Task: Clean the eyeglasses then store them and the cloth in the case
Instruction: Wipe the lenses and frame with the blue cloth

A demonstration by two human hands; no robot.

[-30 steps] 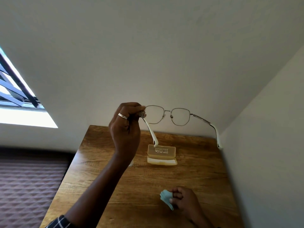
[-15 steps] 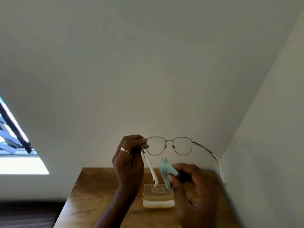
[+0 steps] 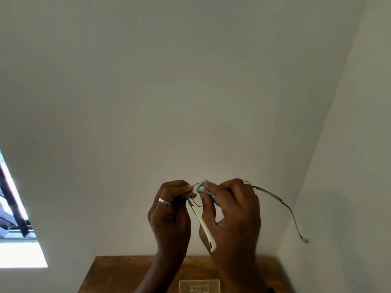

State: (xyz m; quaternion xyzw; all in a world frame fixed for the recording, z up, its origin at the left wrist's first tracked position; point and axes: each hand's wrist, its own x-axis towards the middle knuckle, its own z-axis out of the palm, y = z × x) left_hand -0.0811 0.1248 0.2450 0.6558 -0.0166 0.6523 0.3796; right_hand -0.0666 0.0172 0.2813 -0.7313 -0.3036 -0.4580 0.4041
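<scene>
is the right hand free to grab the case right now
Probably not: the right hand pinches the cloth on the glasses, above the table. Nothing visible blocks the way down to the case.

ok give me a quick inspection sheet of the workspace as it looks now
surface: brown wooden table, only partly in view
job's things: thin metal-framed eyeglasses held up above the table; pale green cloth against one lens; translucent yellowish case on the table, cut off by the frame edge
clutter: nothing seen
hands: left hand, wearing a silver ring, pinches the eyeglasses near the hinge; right hand pinches the cloth on the lens
cables: nothing seen
surroundings: plain white walls; window on the left
</scene>
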